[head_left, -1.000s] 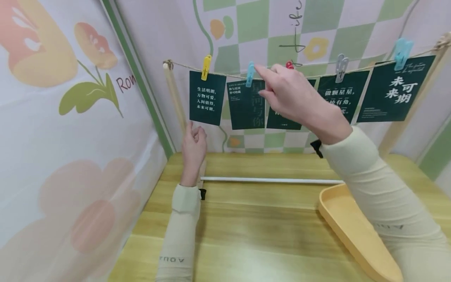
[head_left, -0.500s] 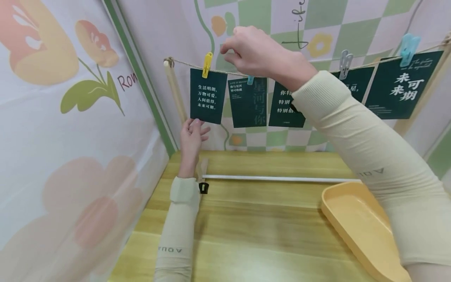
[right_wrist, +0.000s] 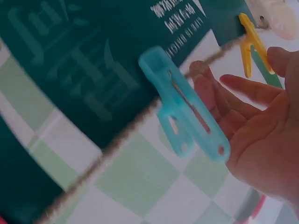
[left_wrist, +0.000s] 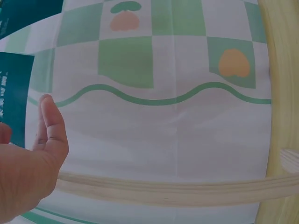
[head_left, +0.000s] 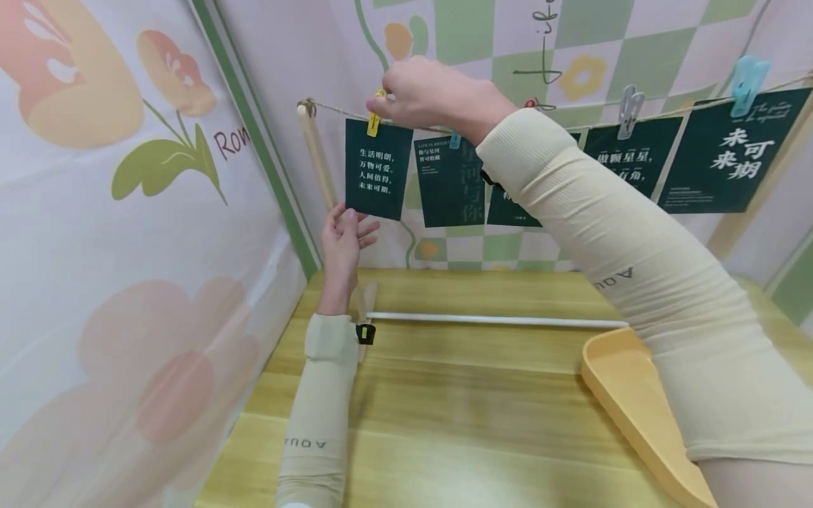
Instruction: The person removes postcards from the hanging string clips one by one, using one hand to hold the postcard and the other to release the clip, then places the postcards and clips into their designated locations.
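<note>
At the left end of a twine line, a dark green card (head_left: 376,187) with white lettering hangs from a yellow clothespin (head_left: 373,127). My left hand (head_left: 341,243) pinches this card's lower left corner, thumb in front, its other fingers spread. In the left wrist view the card (left_wrist: 14,93) reaches down to the thumb. My right hand (head_left: 425,92) is up at the yellow clothespin. The right wrist view shows the thumb touching one leg of the yellow clothespin (right_wrist: 254,44), with the bent fingers slightly apart from the other leg.
More green cards (head_left: 447,187) hang rightward along the twine, one by a blue clothespin (right_wrist: 182,102). A grey clothespin (head_left: 630,113) and a large blue clothespin (head_left: 748,85) follow. A wooden post (head_left: 317,155) stands left; a white rod (head_left: 495,319) and yellow tray (head_left: 635,409) are below.
My right hand has moved left from the second card's blue clothespin, rising and then lowering to the yellow one. My left hand has come up onto the first card's lower corner.
</note>
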A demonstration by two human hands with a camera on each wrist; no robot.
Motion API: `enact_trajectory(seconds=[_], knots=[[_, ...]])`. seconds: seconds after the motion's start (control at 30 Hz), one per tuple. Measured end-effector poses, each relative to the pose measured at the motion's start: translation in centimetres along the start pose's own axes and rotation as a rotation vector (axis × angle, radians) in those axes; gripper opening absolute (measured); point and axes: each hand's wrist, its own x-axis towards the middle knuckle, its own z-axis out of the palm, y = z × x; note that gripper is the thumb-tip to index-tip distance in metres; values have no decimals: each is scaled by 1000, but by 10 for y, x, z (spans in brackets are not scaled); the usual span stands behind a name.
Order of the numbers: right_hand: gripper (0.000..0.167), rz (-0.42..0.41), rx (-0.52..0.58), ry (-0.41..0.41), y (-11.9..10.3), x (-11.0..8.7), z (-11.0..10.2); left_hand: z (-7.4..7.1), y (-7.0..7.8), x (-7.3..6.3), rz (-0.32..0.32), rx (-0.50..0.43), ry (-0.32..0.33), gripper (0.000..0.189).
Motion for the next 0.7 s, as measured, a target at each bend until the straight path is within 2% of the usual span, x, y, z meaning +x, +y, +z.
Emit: enact_trajectory(seconds=[0.17,0.37,0.57,0.7], knots=[[58,-28,18,5,0,5,5,0,4,-1,-27,1,11,42],[55,-41,45,22,1,6,6,0,5,0,-40,10,26,30],[46,-48,50,28,-3,7,5,0,3,-1,-11,19,83,23],[39,-66,13,44,-7,9,2,-2,3,0,16,0,92,21]])
